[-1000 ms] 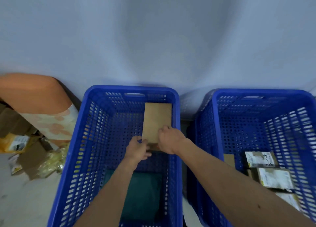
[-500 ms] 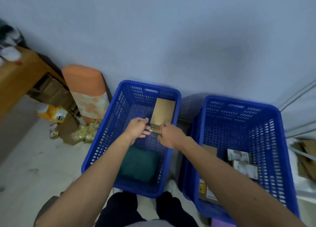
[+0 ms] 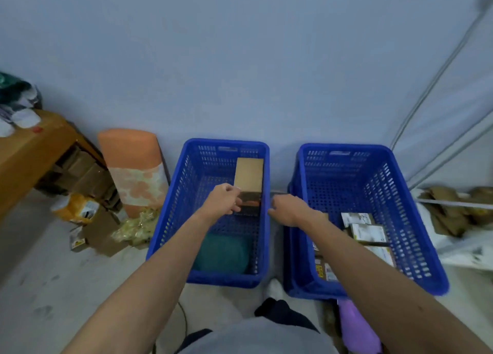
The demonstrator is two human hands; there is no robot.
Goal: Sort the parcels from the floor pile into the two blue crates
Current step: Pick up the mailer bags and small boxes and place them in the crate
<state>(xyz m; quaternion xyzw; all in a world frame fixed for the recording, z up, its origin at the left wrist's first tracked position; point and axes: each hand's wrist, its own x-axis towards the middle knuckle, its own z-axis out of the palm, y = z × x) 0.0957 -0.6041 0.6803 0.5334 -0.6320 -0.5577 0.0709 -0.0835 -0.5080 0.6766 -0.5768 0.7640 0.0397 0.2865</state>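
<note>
Our left hand [image 3: 223, 199] grips the near edge of the cardboard parcel [image 3: 248, 176], which leans in the left crate [image 3: 173, 207] just beyond it; we should ease it flat before letting go. Our right hand [image 3: 286, 209] hangs loose, empty, beside the right crate [image 3: 400, 207]. Below: pale floor [image 3: 53, 287]; ahead, plain wall [image 3: 240, 60].

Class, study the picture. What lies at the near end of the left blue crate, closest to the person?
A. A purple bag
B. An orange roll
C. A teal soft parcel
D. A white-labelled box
C: the teal soft parcel fills the near end of the left blue crate, while the brown cardboard box stands at its far end.
</note>
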